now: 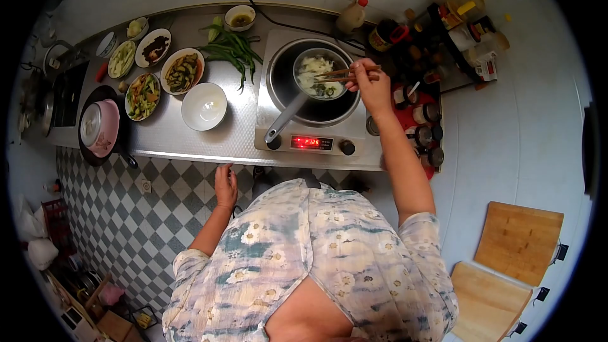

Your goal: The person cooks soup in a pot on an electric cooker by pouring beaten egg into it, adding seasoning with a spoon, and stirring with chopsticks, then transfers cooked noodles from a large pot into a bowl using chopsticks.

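Note:
My right hand [368,81] is closed around a pair of wooden chopsticks [339,76]. Their tips reach into a small saucepan [288,118] where pale yellow-white pieces of food [315,71] lie in liquid. The saucepan sits over the dark round well of an induction cooker [263,128], its long grey handle pointing down and left. Red characters glow on the cooker's display [311,143]. My left hand [225,187] hangs by the counter's front edge, holding nothing, its fingers loosely bent and apart. Nearest to it on the counter is a white bowl [204,107] with a little residue inside.
Plates of cut food [182,71] and green peppers [235,54] occupy the counter's left. A pink basin [109,130] stands farther left. Jars [425,113] and sauce bottles [386,35] crowd the right. A black cable [272,20] runs behind the cooker. Cutting boards [519,240] lean at the right wall.

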`<action>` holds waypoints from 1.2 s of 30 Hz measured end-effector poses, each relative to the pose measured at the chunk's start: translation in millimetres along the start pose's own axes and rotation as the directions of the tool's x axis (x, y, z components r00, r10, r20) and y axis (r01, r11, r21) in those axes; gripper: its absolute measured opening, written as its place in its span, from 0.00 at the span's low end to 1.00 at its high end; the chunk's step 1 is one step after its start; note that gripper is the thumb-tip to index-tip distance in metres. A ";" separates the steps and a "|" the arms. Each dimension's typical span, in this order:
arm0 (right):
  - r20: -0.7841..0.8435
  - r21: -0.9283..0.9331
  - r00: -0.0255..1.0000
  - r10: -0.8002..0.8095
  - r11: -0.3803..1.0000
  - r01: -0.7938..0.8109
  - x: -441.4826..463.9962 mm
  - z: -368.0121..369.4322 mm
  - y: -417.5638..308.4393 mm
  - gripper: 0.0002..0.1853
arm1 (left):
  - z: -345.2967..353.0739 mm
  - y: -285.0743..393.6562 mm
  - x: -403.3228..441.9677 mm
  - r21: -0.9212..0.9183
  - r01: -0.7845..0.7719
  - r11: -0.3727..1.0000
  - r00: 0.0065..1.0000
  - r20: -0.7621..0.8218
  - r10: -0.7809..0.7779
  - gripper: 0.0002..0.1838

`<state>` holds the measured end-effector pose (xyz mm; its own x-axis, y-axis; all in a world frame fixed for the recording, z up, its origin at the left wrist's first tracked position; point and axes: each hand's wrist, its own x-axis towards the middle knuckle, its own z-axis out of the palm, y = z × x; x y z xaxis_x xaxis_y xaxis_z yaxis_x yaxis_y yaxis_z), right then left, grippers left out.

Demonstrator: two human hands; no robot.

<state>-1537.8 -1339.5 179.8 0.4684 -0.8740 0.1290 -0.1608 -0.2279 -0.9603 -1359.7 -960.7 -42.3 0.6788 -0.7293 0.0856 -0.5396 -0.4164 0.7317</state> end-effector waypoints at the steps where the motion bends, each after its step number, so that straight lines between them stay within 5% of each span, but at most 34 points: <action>1: -0.002 0.009 1.000 0.023 1.000 -0.023 -1.3 5.8 4.7 0.13 | 1.3 -2.5 -0.6 -0.008 0.002 1.000 1.000 0.001 -0.002 0.11; 5: 0.087 0.081 0.994 0.068 0.994 -0.075 -0.8 21.9 22.7 0.12 | 0.2 -4.3 -1.7 -0.005 -0.018 1.000 1.000 -0.002 0.018 0.11; 8: 0.055 -0.134 0.994 0.099 0.987 -0.091 0.7 20.5 26.1 0.11 | -1.1 -4.5 -1.5 0.002 -0.039 0.999 0.999 -0.020 0.039 0.11; 11: 0.003 -0.358 0.996 -0.094 0.929 0.088 7.9 8.3 35.9 0.11 | -2.1 -10.0 -4.7 -0.018 -0.043 0.999 0.999 -0.025 0.042 0.11; 15: -0.107 -0.361 0.981 -0.162 0.926 0.113 14.6 -8.1 8.8 0.11 | -2.4 -12.4 -8.7 -0.016 -0.043 0.999 0.999 -0.032 0.043 0.11; 18: -0.164 -0.242 0.966 -0.198 0.958 0.155 12.0 -9.2 -16.6 0.13 | -4.9 -8.7 -8.3 0.002 -0.042 0.999 0.999 -0.018 0.042 0.11; 29: -0.085 0.188 0.980 0.181 0.969 -0.163 32.0 -7.4 78.4 0.17 | -5.2 -3.8 -3.2 -0.018 -0.030 0.999 0.999 -0.031 0.029 0.11; 36: 0.010 0.267 0.916 0.401 0.882 -0.388 28.5 -15.5 74.4 0.14 | -5.4 -10.6 -12.5 0.002 -0.011 1.000 0.999 -0.032 0.011 0.12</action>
<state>-1549.9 -1388.1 115.8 0.3735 -0.8878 -0.2690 -0.0917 0.2532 -0.9630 -1359.8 -944.2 -47.5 0.6885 -0.7160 0.1156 -0.5483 -0.4095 0.7292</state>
